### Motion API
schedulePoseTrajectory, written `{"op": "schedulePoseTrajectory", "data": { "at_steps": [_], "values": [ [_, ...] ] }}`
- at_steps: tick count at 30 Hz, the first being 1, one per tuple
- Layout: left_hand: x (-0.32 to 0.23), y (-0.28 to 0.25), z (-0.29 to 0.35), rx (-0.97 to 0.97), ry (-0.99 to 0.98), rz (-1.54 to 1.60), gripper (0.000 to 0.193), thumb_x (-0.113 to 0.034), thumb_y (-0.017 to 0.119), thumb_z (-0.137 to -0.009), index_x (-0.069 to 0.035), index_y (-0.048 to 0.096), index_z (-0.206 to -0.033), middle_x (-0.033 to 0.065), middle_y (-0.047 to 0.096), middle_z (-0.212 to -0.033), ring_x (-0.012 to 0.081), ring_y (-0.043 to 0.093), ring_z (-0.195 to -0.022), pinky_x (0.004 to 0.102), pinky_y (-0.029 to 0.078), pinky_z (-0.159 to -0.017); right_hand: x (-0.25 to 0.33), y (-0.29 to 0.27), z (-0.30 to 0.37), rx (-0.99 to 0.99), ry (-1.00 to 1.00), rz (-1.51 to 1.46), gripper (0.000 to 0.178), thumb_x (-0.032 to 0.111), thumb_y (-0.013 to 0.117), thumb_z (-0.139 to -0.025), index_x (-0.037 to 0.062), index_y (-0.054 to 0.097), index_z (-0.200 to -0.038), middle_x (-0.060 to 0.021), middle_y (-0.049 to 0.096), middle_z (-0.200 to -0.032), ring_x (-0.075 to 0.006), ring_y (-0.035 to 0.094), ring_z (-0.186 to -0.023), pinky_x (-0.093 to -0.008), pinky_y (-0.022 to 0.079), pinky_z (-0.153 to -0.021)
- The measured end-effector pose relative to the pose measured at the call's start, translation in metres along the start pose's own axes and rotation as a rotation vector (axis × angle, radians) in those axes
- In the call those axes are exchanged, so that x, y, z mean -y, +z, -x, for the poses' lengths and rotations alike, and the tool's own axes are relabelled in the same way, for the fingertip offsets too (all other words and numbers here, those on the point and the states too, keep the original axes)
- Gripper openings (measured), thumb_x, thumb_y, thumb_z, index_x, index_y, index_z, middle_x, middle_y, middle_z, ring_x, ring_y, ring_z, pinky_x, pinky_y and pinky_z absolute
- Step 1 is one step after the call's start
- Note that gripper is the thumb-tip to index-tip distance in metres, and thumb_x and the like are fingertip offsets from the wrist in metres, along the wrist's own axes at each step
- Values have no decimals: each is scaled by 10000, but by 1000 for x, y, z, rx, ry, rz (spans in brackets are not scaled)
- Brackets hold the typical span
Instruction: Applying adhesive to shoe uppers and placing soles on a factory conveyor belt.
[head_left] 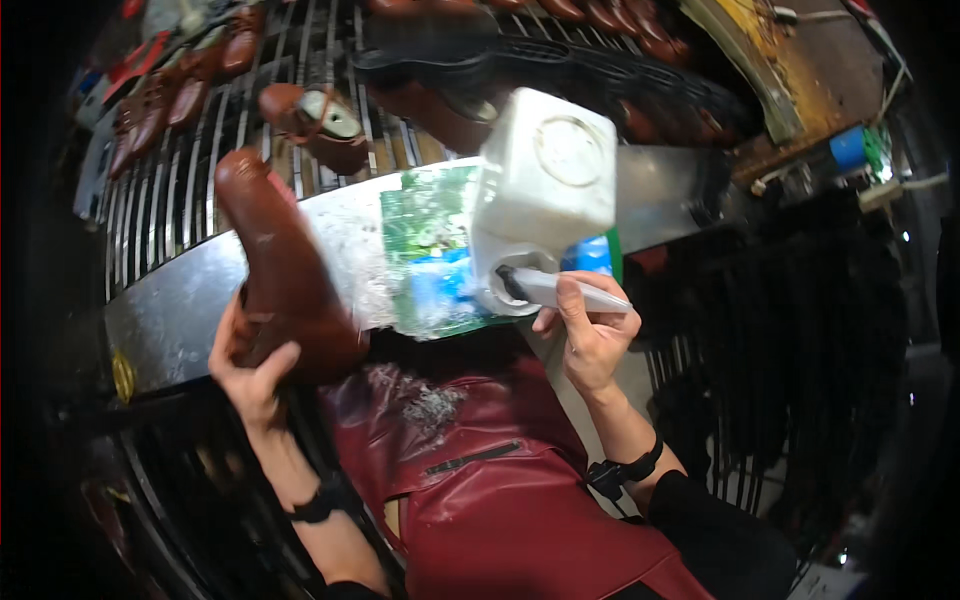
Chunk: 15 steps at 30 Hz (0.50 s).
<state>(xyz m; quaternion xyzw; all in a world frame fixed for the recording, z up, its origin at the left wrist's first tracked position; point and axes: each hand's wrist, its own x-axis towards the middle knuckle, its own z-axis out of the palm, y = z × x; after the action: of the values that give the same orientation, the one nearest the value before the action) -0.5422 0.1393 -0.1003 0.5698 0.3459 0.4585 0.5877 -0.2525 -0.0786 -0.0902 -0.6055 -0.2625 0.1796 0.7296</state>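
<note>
My left hand grips a brown leather shoe near its heel end, the toe pointing up and away. Between the thumb and fingers of my right hand is a brush with a pale flat handle. Its dark bristles are at the round opening of a white plastic jug, whose square base faces up. Beneath the jug lies a green and blue printed sheet on the metal bench edge. What the jug contains is hidden.
Slatted metal racks behind the bench carry several brown shoes and a row of black soles. One shoe with a pale insole lies nearer. A blue cup stands far right. Grey flecks cling to my dark red apron.
</note>
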Motion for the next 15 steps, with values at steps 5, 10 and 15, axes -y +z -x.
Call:
{"op": "schedulePoseTrajectory", "data": {
  "at_steps": [5, 10, 15],
  "values": [
    [28, -6, 77, -91, -184, 147, 853, -224, 879, -730, 124, 560, -1440, 193, 692, -1292, 281, 691, -1170, 391, 517, -1075, -26, -5, 2, -72, -14, 185, 188, 118, 768, -1010, -58, 731, -1063, -81, 726, -790, -103, 677, -590, -239, 523, -489],
    [32, 8, 123, -105, -277, 23, 742, -213, 890, -657, 108, 692, -1296, 162, 742, -1142, 253, 719, -1050, 361, 538, -1009, -24, 6, 3, -172, 233, -63, 249, 170, 739, -1036, -72, 713, -979, -105, 714, -752, -146, 672, -537, -280, 538, -440],
    [24, 14, 131, 15, -242, -11, 712, -228, 944, -620, 85, 749, -1228, 52, 720, -898, 169, 700, -833, 296, 543, -797, 11, 10, -18, -45, 615, -515, 287, 262, 710, -1038, -13, 689, -959, -149, 724, -780, -226, 663, -510, -320, 494, -404]
  ]
}}
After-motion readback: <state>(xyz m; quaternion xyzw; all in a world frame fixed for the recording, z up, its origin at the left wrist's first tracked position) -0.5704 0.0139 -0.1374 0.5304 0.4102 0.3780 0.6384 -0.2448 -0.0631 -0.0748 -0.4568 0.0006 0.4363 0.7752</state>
